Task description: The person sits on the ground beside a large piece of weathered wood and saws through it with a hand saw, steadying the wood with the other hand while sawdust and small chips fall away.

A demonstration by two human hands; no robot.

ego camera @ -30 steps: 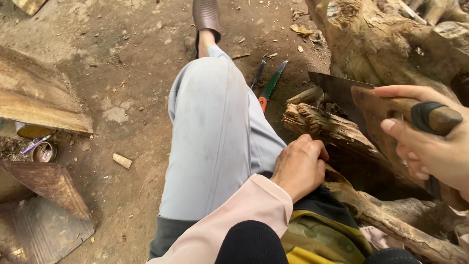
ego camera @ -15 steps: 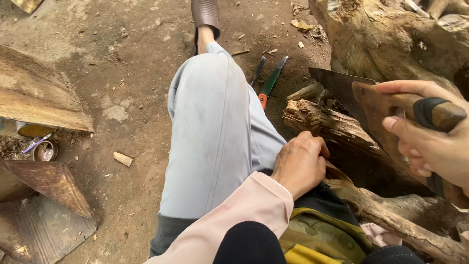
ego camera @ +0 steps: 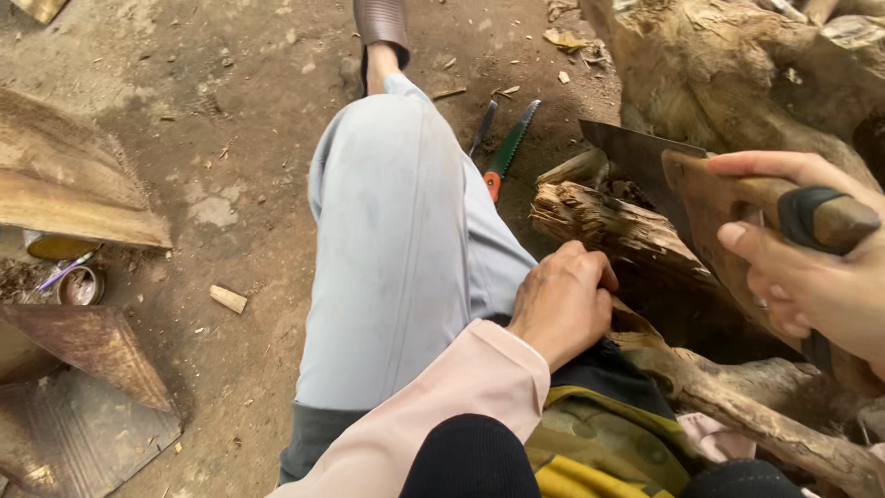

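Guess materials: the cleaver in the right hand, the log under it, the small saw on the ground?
Cleaver: dark, dull metal blade, likely steel; brown wooden handle with a black band. Log: raw, weathered wood, with a splintered, fibrous end. Folding saw: green toothed blade, probably coated metal; orange end looks plastic. Right hand grips the handle.

Right hand point(ego camera: 811, 277) cut off by the right edge, wrist unseen. Saw point(ego camera: 687, 198) blade partly hidden behind the log point(ego camera: 613, 231), teeth out of sight. Left hand point(ego camera: 564, 300) fingertips tucked under, grip unclear. Shoe point(ego camera: 383, 20) cropped at the top edge. Tin point(ego camera: 78, 286) contents too small to tell.
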